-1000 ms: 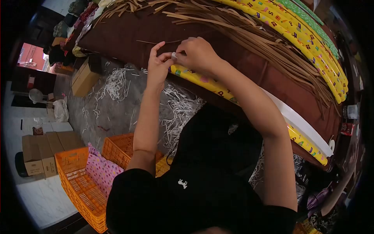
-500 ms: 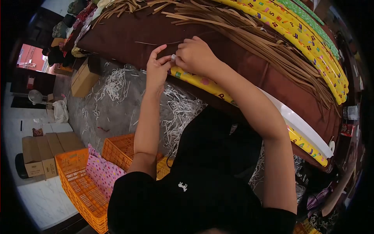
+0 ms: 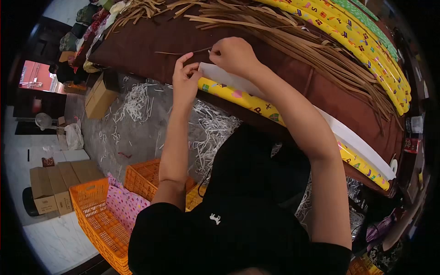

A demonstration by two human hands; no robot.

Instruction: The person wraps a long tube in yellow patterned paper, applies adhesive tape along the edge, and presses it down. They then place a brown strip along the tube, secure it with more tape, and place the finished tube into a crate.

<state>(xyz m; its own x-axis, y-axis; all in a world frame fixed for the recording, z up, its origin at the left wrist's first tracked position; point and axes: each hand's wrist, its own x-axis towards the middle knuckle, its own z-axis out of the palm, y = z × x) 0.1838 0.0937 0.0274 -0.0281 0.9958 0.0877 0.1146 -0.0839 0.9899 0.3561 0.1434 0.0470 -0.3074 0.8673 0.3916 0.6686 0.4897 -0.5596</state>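
Note:
A roll of yellow patterned wrapping paper lies along the near edge of the brown-covered table, with its white underside showing as a flap above it. My left hand holds the roll's left end, thumb and fingers curled at the paper's corner and the index finger raised. Just above the flap, my right hand is closed in a pinch; a tiny white bit shows at its fingertips, too small to name. A thin brown strip lies on the cloth beyond my left fingertips.
Brown flat strips lie across the brown cloth, with yellow patterned rolls behind them. White paper shreds litter the floor. Orange crates and cardboard boxes stand at left. Another person's arm shows at right.
My right hand has moved up and slightly right, away from my left hand. More of the white flap shows between them. My left hand stays at the roll's end.

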